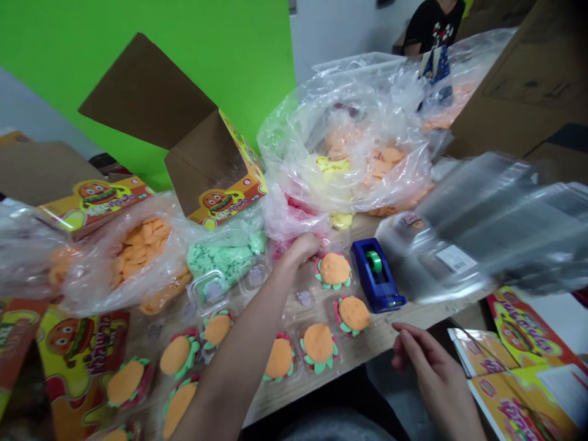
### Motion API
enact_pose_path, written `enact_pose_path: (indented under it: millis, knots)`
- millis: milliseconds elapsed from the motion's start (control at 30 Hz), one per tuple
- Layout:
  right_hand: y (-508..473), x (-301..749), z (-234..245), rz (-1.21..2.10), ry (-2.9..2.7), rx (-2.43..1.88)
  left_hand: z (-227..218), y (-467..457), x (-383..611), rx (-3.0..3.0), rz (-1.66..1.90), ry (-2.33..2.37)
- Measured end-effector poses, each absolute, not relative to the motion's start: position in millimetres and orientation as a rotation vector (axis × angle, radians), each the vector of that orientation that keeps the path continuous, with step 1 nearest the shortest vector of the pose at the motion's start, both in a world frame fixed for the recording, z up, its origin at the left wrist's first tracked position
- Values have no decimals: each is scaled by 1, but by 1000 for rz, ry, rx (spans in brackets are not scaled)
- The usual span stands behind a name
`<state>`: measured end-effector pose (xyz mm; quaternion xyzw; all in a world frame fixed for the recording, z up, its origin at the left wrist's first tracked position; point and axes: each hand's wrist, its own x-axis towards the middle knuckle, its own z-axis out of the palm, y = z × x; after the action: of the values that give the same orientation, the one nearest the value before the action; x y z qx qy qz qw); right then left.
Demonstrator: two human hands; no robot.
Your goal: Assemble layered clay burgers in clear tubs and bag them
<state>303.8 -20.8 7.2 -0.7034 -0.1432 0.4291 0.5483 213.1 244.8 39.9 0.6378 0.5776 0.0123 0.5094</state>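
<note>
My left arm stretches across the table, and my left hand (307, 246) is at the pink plastic bag (296, 214). Its fingers are largely hidden there, so their grip is unclear. Beside that hand a toy burger (335, 269) with an orange bun and green frill sits in a clear plastic container. Several similar burgers, such as this one (318, 344), stand in clear containers nearer me. A small purple piece (304, 298) lies in another container. My right hand (429, 370) hovers off the table's front edge, fingers loosely bent and holding nothing, below the blue tape dispenser (379, 275).
Green pieces (225, 257) and a bag of orange pieces (144, 242) lie left. A large clear bag (344, 147) stands behind. Stacked clear plastic packaging (478, 226) and printed cartons (528, 398) occupy the right. An open printed box (215, 165) stands at the back. A person (434, 27) is beyond.
</note>
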Motion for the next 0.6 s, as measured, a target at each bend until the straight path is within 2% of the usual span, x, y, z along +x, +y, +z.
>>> enact_pose_path:
  millis: [100, 267, 500, 600]
  knots:
    - [0, 289, 22, 1075, -241, -1448, 46, 239, 204, 1455, -34, 1309]
    - [43, 254, 45, 1519, -55, -850, 60, 215, 177, 1381, 93, 1204]
    - [47, 239, 66, 1714, 140, -653, 76, 161, 124, 1481, 633, 1161]
    - [46, 235, 72, 1740, 188, -591, 86, 137, 103, 1639, 671, 988]
